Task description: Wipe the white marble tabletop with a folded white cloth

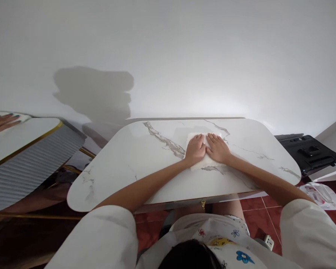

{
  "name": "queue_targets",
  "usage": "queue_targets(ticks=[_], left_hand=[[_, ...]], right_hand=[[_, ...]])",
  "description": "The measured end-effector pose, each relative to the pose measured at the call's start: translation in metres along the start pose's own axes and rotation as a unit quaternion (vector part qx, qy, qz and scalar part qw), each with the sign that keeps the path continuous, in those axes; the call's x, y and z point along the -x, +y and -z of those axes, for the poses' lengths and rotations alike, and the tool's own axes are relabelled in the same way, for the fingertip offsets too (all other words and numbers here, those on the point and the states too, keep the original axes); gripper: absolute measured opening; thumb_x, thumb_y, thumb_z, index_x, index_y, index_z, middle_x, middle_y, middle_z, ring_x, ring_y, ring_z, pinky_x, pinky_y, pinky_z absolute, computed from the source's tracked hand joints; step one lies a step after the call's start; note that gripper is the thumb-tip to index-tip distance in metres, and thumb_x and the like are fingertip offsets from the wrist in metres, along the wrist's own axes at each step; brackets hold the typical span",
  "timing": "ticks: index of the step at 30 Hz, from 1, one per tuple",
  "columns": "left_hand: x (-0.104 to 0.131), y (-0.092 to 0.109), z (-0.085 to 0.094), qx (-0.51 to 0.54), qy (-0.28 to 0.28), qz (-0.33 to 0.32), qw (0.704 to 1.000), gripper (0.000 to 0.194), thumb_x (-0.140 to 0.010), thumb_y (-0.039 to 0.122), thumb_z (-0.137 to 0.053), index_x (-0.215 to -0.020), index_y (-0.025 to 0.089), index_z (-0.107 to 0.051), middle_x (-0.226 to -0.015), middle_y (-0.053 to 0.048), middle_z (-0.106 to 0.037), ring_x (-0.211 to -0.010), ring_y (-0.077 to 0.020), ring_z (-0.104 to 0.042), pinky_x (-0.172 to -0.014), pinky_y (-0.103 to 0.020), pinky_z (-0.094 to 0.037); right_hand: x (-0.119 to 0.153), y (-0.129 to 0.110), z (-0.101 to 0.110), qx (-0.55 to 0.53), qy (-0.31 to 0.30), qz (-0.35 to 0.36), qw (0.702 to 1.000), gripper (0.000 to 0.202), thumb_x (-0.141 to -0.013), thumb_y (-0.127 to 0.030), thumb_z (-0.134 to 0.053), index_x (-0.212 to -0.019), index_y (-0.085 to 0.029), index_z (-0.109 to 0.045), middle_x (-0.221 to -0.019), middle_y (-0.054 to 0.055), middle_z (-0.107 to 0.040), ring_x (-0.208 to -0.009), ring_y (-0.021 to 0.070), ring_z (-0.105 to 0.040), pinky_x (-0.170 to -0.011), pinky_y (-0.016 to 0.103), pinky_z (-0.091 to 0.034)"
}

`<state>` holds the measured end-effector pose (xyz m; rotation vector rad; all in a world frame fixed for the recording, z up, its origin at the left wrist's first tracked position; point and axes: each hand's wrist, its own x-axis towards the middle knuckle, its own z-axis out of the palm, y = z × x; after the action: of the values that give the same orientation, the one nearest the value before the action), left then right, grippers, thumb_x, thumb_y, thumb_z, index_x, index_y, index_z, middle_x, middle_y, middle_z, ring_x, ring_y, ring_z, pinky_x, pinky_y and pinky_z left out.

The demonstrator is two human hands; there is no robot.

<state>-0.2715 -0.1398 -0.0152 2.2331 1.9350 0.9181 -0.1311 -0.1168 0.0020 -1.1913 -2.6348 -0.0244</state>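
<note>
A white cloth [197,164], perhaps a folded towel, lies flat on a white marble-patterned table [123,160] with grey-brown veins. My left hand [196,150] presses down on the left part of the cloth, palm down and fingers flat. Beside it, my right hand [217,148] rests on the right part, its fingers stretched out away from me. The thumbs come close together over the middle of the cloth. Both palms and the cloth beneath them are hidden.
A white wall stands behind the table. At the left, another person's hand [2,123] lies on a second table with a ribbed grey side [42,157]. To the right are a black case [308,153] and a clear plastic bag [322,195]. A white power socket [268,242] sits on the red-tiled floor.
</note>
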Motion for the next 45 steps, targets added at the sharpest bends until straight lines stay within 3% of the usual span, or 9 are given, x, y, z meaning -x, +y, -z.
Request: queue_targets(ticks=[5, 10, 15, 21, 26, 33, 39, 45], left_hand=[[-0.059, -0.021, -0.004, -0.023, 0.001, 0.000, 1.000, 0.039, -0.086, 0.011, -0.035, -0.119, 0.011, -0.055, -0.127, -0.015, -0.057, -0.124, -0.0260, -0.047, -0.108, -0.041, -0.034], [-0.107, -0.046, -0.006, 0.005, 0.032, 0.002, 0.999, 0.033, -0.086, 0.010, -0.034, -0.104, 0.015, -0.061, -0.113, -0.010, -0.064, -0.111, -0.0229, -0.055, -0.101, -0.036, -0.040], [-0.137, -0.065, -0.014, 0.030, 0.042, 0.037, 0.998, 0.031, -0.087, 0.013, -0.036, -0.097, 0.018, -0.065, -0.105, -0.008, -0.068, -0.102, -0.0229, -0.060, -0.092, -0.034, -0.044], [-0.157, -0.074, -0.019, 0.043, 0.031, 0.094, 0.994, 0.033, -0.086, 0.018, -0.038, -0.092, 0.019, -0.070, -0.099, -0.006, -0.072, -0.096, -0.0238, -0.062, -0.086, -0.033, -0.044], [-0.159, -0.075, -0.020, 0.031, 0.029, 0.091, 0.995, 0.033, -0.085, 0.020, -0.038, -0.088, 0.021, -0.071, -0.094, -0.005, -0.072, -0.089, -0.0229, -0.063, -0.081, -0.033, -0.045], [-0.149, -0.070, -0.019, -0.018, 0.036, 0.063, 0.997, 0.032, -0.088, 0.019, -0.035, -0.086, 0.018, -0.067, -0.095, -0.009, -0.070, -0.092, -0.0241, -0.062, -0.085, -0.034, -0.043], [-0.124, -0.057, -0.011, -0.052, 0.047, 0.022, 0.997, 0.029, -0.087, 0.013, -0.035, -0.095, 0.017, -0.062, -0.103, -0.009, -0.067, -0.105, -0.0230, -0.058, -0.095, -0.034, -0.041], [-0.085, -0.044, -0.004, -0.085, 0.021, -0.008, 0.996, 0.037, -0.089, 0.013, -0.033, -0.119, 0.011, -0.055, -0.127, -0.013, -0.059, -0.122, -0.0240, -0.049, -0.105, -0.037, -0.035]], right_hand=[[-0.064, 0.028, -0.009, 0.000, -0.006, -0.001, 1.000, 0.057, -0.093, -0.032, -0.032, -0.144, -0.004, -0.035, -0.151, 0.015, -0.034, -0.140, 0.0266, -0.027, -0.113, 0.041, -0.020], [-0.118, 0.046, -0.019, -0.013, 0.030, -0.023, 0.999, 0.052, -0.094, -0.030, -0.034, -0.139, -0.006, -0.042, -0.147, 0.014, -0.042, -0.136, 0.0246, -0.033, -0.111, 0.036, -0.021], [-0.152, 0.057, -0.027, -0.032, 0.051, -0.036, 0.998, 0.044, -0.092, -0.030, -0.037, -0.128, -0.011, -0.053, -0.137, 0.014, -0.052, -0.128, 0.0265, -0.042, -0.107, 0.038, -0.027], [-0.171, 0.064, -0.032, -0.015, 0.047, -0.050, 0.998, 0.036, -0.094, -0.030, -0.034, -0.113, -0.015, -0.062, -0.116, 0.012, -0.065, -0.110, 0.0257, -0.056, -0.096, 0.036, -0.036], [-0.173, 0.065, -0.030, 0.004, 0.028, -0.064, 0.998, 0.037, -0.095, -0.033, -0.032, -0.104, -0.017, -0.064, -0.107, 0.011, -0.069, -0.101, 0.0252, -0.060, -0.089, 0.034, -0.039], [-0.161, 0.060, -0.032, -0.009, 0.053, -0.048, 0.997, 0.038, -0.095, -0.028, -0.033, -0.117, -0.012, -0.058, -0.125, 0.014, -0.061, -0.119, 0.0252, -0.050, -0.102, 0.037, -0.032], [-0.141, 0.049, -0.032, 0.004, 0.039, -0.039, 0.998, 0.051, -0.096, -0.028, -0.028, -0.140, -0.005, -0.040, -0.148, 0.014, -0.040, -0.138, 0.0264, -0.030, -0.111, 0.041, -0.023], [-0.101, 0.028, -0.026, 0.012, 0.037, -0.029, 0.999, 0.054, -0.095, -0.026, -0.029, -0.142, -0.003, -0.037, -0.149, 0.014, -0.037, -0.138, 0.0275, -0.029, -0.112, 0.042, -0.022]])
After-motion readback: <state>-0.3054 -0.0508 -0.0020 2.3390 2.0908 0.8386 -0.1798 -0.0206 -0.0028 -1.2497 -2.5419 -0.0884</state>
